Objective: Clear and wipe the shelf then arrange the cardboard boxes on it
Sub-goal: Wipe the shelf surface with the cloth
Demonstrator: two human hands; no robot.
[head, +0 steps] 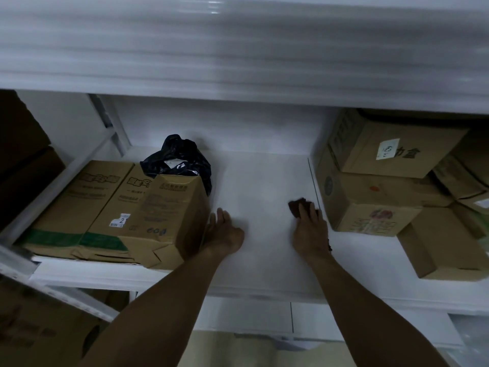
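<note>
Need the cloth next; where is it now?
In the head view, the brown cloth sits under the right hand on the shelf, right of centre, beside the stacked boxes.

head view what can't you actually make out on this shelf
Black bag: contents hidden, lower part behind the left cardboard box, head view.
Cloth: partly covered by the right hand.
Upper shelf: smeared by motion blur.
Right-edge box: cut off by the frame edge.
Top-right box label: small print too blurred to read.
</note>
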